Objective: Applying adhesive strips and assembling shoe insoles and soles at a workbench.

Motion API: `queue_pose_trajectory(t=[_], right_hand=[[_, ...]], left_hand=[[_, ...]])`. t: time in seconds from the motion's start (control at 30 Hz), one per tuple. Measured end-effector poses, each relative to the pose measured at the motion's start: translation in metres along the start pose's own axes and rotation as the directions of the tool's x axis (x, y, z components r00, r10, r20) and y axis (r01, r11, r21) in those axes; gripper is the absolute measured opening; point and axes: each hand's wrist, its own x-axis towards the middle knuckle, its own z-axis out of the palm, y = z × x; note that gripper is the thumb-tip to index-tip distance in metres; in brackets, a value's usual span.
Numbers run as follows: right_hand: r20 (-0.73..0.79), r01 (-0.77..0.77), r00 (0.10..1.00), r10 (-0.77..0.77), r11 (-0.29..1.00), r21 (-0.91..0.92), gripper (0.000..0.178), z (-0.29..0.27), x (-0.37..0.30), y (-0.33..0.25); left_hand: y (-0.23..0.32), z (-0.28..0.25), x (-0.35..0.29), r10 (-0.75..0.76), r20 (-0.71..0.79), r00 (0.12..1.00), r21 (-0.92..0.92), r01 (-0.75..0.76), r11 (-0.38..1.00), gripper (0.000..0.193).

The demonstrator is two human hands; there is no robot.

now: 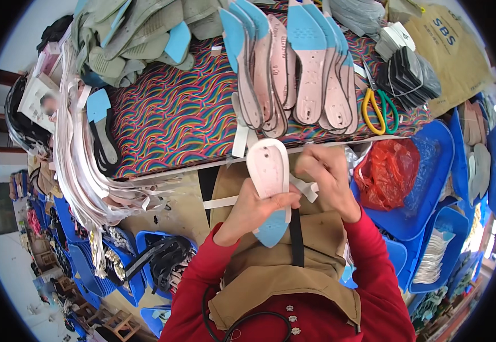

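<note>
My left hand (253, 211) grips a shoe insole (271, 159) over my lap, with its rounded heel end up. The insole is pale pink with a light blue toe part, and a white strip runs round its heel edge. My right hand (325, 176) is closed just to the right of the heel, its fingertips curled in. A loose end of white strip (306, 189) lies against its palm side. Whether the fingers pinch anything is hidden. Another white strip (222, 202) sticks out to the left of my left hand.
Stacks of pink and blue insoles (310, 74) stand on the patterned table cloth (168, 114). Scissors (380, 108) with yellow and green handles lie right of them. A bundle of long pale strips (68, 131) hangs at the left. A blue bin (393, 222) holds a red plastic bag (387, 174).
</note>
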Motion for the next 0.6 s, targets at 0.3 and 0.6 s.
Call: queue_pose_trajectory(t=[0.3, 0.6], right_hand=[[-0.071, 0.045, 0.997, -0.04, 0.996, 0.074, 0.018, 0.025, 0.012, -0.025], [-0.019, 0.007, 1.0, -0.002, 0.958, 0.286, 0.014, 0.018, 0.018, -0.007]], left_hand=[[-0.01, -0.001, 0.001, 0.032, -0.046, 0.998, 0.096, -0.028, 0.995, 0.015], [-0.012, -0.001, 0.003, 0.034, -0.069, 0.997, 0.432, -0.001, 0.902, 0.019]])
